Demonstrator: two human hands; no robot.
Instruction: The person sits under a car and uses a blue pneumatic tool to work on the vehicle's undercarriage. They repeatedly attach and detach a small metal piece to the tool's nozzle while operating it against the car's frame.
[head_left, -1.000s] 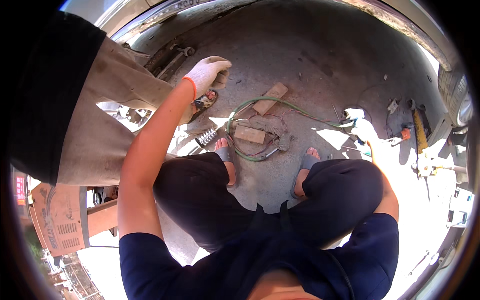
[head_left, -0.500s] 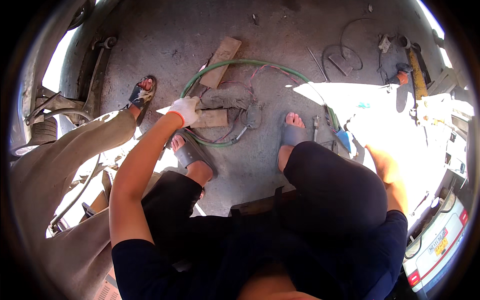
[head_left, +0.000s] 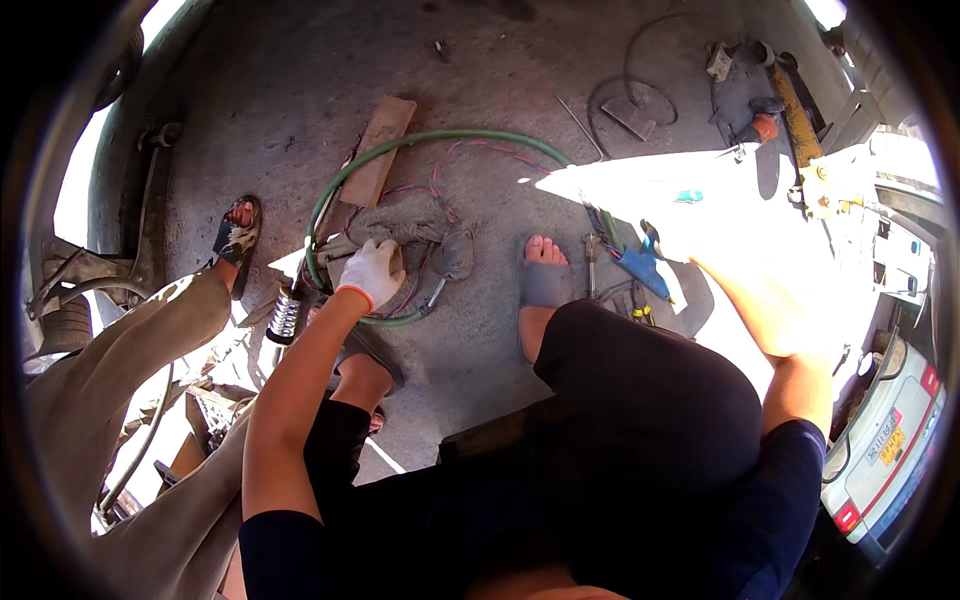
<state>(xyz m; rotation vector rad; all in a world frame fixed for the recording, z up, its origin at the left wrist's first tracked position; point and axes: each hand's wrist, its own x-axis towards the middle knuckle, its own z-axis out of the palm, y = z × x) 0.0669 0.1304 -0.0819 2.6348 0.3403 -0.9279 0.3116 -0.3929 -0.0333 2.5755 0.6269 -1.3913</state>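
Observation:
My left hand [head_left: 372, 272], in a white knit glove with an orange cuff, is closed with its fingers bent down beside a bundled grey rag [head_left: 455, 252]. Whatever lies under its palm is hidden. A green cable [head_left: 455, 134] loops round this spot, with thin red and dark wires [head_left: 437, 175] inside the loop. My right hand [head_left: 678, 243] is washed out by sunlight, so its fingers do not show. It is right against a blue clamp-like tool [head_left: 643, 268] near the cable's right end. Left of my gloved hand is a tool with a coiled spring [head_left: 284, 315].
A wooden board [head_left: 380, 150] lies across the cable at the far side. A screwdriver-like tool [head_left: 591, 262] is beside my sandalled right foot [head_left: 545, 270]. Another person's leg [head_left: 140, 320] stands close at the left. An orange-and-black power tool [head_left: 762, 125] lies far right.
My view has shifted right and slightly up. My left hand has come nearer and over where a wooden block showed. The coiled-spring tool has come into sight, and more of the blue tool shows.

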